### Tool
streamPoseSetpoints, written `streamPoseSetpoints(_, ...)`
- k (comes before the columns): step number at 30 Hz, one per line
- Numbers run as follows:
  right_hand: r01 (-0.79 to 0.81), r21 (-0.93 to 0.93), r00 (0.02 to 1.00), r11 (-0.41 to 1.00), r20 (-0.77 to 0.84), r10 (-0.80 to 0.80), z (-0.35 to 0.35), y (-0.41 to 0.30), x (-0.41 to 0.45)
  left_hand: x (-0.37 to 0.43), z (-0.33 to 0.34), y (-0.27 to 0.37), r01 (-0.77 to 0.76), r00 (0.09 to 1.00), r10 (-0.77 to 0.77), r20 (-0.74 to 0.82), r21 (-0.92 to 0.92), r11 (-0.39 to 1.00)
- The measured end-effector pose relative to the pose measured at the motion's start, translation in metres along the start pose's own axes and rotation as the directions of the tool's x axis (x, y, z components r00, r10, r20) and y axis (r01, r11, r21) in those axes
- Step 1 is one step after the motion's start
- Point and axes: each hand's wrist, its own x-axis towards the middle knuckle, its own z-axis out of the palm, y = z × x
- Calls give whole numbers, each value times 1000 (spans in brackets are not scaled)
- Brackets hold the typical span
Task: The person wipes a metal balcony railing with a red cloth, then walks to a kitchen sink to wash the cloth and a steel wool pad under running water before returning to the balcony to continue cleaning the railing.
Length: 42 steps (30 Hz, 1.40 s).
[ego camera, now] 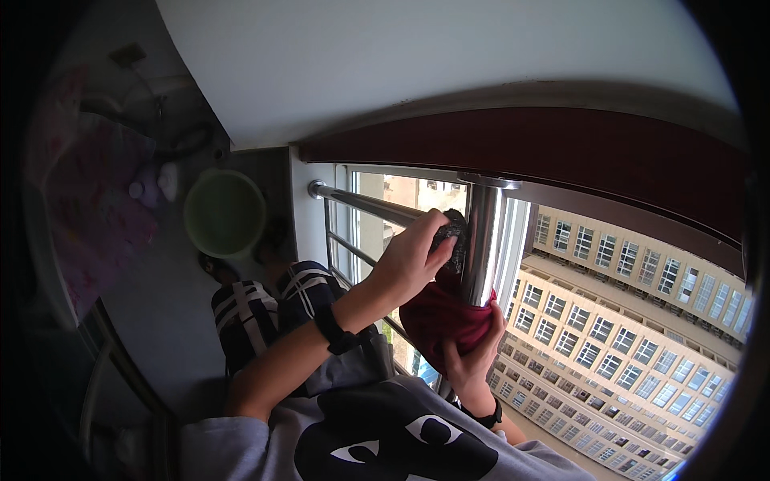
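Observation:
My left hand (412, 258) pinches a dark, crinkled scouring pad (455, 240) between thumb and fingers, close beside a shiny metal post (483, 240). Lower on that post, my right hand (475, 352) grips a dark red cloth (442, 324), which is bunched around the post's lower visible part and hides it. A thinner metal rail (367, 204) runs from a wall bracket toward the post and passes behind my left hand. Both wrists wear black bands.
A window (370, 231) lies behind the railing, with a tall building (607, 324) outside. A dark red ledge (541, 156) borders the post's flanged end, beside a pale surface (451, 54). A light green basin (224, 213) and pink patterned fabric (102, 210) are at left.

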Motion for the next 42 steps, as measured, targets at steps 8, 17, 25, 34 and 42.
streamPoseSetpoints(8, -54, 74, 998, 996, 27, 52, 1, 6, -2, 6, -4, -4, 218, 971, -215, 101, -19, 976)
streamPoseSetpoints(17, -52, 61, 998, 997, 35, 50, 2, 3, 1, 12, -11, -8, 44, 990, -43, 138, -2, 999)
streamPoseSetpoints(25, -60, 54, 997, 997, 45, 58, -2, -2, 1, -19, 3, -30, 63, 995, -48, -92, 159, 985)
streamPoseSetpoints(34, 8, 43, 1000, 999, -20, -7, 1, 0, 3, -30, 9, -22, -48, 998, 41, 40, 209, 977)
streamPoseSetpoints(42, -55, 83, 998, 995, 10, 55, 1, 0, 2, -33, 17, -31, 1, 1000, 5, -21, 294, 956)
